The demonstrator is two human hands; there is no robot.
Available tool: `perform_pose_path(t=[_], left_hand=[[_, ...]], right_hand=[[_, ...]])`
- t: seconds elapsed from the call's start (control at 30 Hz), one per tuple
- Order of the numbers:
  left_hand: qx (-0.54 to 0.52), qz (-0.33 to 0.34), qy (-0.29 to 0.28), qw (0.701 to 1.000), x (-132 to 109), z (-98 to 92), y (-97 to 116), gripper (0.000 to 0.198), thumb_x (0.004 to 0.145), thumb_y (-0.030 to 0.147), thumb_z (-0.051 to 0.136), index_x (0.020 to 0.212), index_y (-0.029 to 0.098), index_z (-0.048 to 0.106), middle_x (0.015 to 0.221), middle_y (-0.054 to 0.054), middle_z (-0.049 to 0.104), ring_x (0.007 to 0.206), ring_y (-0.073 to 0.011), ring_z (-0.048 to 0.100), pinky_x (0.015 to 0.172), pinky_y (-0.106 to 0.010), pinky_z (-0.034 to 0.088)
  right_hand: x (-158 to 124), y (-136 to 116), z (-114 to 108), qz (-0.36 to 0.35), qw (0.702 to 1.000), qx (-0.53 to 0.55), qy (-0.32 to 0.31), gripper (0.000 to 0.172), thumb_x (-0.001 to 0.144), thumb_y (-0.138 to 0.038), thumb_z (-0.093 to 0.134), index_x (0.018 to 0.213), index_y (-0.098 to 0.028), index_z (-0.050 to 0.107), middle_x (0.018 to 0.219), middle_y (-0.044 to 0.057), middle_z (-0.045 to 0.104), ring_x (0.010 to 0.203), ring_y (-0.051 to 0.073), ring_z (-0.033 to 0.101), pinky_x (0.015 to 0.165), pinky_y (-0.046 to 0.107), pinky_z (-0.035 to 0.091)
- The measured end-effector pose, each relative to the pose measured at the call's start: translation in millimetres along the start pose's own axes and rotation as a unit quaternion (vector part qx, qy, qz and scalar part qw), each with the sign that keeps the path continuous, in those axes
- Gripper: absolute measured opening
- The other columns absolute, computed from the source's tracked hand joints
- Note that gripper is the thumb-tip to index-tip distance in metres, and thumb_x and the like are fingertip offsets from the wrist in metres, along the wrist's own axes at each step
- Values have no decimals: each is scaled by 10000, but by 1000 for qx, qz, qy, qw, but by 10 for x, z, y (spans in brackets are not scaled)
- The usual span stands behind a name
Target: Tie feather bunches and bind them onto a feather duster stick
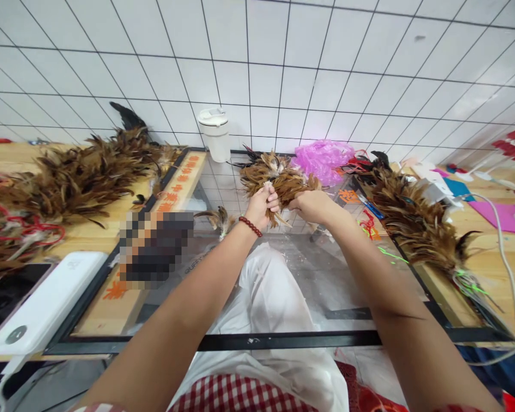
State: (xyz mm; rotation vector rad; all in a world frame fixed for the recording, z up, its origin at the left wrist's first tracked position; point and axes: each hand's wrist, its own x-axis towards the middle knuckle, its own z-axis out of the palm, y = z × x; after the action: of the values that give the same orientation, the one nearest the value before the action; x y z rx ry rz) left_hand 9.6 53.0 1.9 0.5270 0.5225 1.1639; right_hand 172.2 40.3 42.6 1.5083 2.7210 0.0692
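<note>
Near the back middle of the glass-topped table, my left hand is closed on a small feather bundle, its pale quill ends showing above the fingers. My right hand is just to the right, its fingers pinched together at the lower edge of the brown feathers; what they hold is hidden. Beyond both hands lies a pile of brown feathers. A pink plastic bag touches the pile on its right. One small loose feather tuft is on the glass left of my left hand.
A white lidded cup stands by the tiled wall. Long feather bundles lie at left and right. A white power bank is at front left. Blue-handled scissors and a white cable are at right.
</note>
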Motion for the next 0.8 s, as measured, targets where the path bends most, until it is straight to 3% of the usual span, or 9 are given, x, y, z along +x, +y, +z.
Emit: perform_pose_path(t=[0.1,0.3,0.43,0.57,0.67,0.8], left_hand=[[10,-3,-2,1000,-3,6,-7,277,883,323,562,697,165,430,511,87,301,361,-23,234,363,-139,230],[76,11,4,997,6,18,-101,281,870,354,573,700,157,466,587,20,515,445,-58,456,434,-170,376],[43,10,7,999,-12,64,-115,244,847,306,610,696,149,501,619,12,551,520,-88,543,544,-222,479],[-11,7,-11,1000,-35,131,-96,263,883,232,548,646,146,473,627,11,541,543,-83,549,561,-217,478],[-21,20,15,999,-6,125,-127,262,871,226,572,645,144,468,613,20,521,533,-63,528,558,-189,464],[14,43,9,999,53,50,-200,277,856,319,599,677,147,478,612,28,510,547,-72,543,586,-213,493]], right_hand=[[-16,41,-39,-13,1000,-10,24,210,805,-148,528,815,-203,731,895,82,699,804,185,622,645,259,385],[-101,68,-242,-103,964,102,223,292,915,-258,439,998,-205,714,947,74,648,830,161,580,736,267,407],[-42,-4,-176,-158,955,88,237,257,907,-290,483,927,-233,732,840,56,609,788,161,532,705,279,388],[9,-2,-73,-169,955,91,226,254,902,-303,496,885,-232,740,797,54,585,752,160,511,685,287,387],[9,-17,-43,-147,946,173,232,253,895,-332,506,928,-220,731,832,57,603,769,151,543,706,276,421],[16,-72,-24,-21,916,277,290,253,856,-370,551,908,-181,711,842,64,645,745,147,570,726,274,449]])
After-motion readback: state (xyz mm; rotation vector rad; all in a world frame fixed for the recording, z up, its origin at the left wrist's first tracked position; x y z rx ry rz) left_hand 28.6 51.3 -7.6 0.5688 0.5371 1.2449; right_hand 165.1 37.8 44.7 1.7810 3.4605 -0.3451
